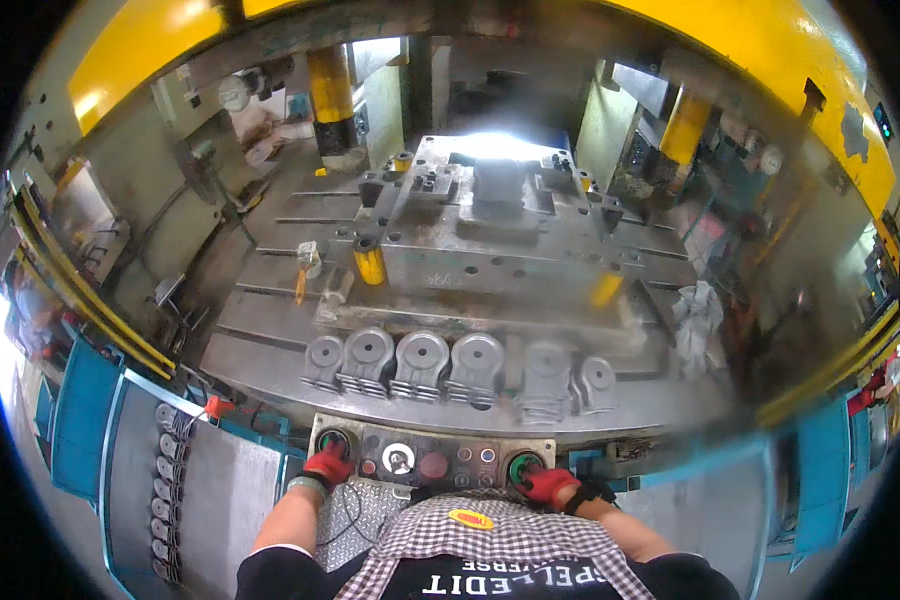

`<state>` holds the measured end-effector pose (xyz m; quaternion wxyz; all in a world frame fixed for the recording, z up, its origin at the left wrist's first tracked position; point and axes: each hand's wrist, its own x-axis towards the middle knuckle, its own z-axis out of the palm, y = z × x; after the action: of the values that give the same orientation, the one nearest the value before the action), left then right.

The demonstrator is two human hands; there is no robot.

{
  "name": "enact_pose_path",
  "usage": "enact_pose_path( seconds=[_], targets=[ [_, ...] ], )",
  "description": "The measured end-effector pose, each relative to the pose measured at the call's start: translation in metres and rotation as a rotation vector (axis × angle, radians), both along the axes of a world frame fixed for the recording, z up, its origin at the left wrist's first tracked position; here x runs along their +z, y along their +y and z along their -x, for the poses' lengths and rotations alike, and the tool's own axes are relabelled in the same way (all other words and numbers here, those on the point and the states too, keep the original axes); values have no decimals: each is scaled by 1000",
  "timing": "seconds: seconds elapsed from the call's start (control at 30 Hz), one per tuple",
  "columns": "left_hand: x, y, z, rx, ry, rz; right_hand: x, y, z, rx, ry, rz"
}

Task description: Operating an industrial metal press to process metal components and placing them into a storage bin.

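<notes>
My left hand, in a red glove, reaches onto a round green push button at the left end of a control panel. My right hand, also red-gloved, rests on the matching green button at the right end. Both hands hold nothing, their fingers stretched onto the buttons. Between them the panel carries a large red button and a round white-rimmed switch. Beyond the panel, several grey metal parts with round, holed heads stand in a row along the press bed's front edge.
A heavy steel die with yellow guide posts sits on the slotted bed. A brush lies left of it, a pale rag right. More metal parts line a blue-framed left table. Yellow press frame arches overhead.
</notes>
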<state>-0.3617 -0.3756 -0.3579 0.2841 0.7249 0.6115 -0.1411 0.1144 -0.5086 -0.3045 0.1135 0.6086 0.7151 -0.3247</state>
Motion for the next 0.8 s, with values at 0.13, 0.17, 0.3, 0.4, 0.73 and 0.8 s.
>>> enact_pose_path(
  seconds=[0.13, 0.17, 0.3, 0.4, 0.73, 0.8],
  targets=[
    [32, 3, -26, 74, -18, 4, 11, -7, -4, -9, 10, -54],
    [29, 4, -23, 79, -4, 12, 19, -5, 0, -10, 18, -61],
    [15, -1, -10, 102, 34, -11, 17, -4, 5, 7, 21, -100],
    [33, 0, -27, 113, 20, -4, 23, -7, 0, 18, 23, -115],
    [22, -1, -19, 94, -2, -8, 15, -6, -1, 35, 15, -91],
    [12, -1, -8, 35, 21, -23, 15, -5, 3, 50, 30, -132]
  ],
)
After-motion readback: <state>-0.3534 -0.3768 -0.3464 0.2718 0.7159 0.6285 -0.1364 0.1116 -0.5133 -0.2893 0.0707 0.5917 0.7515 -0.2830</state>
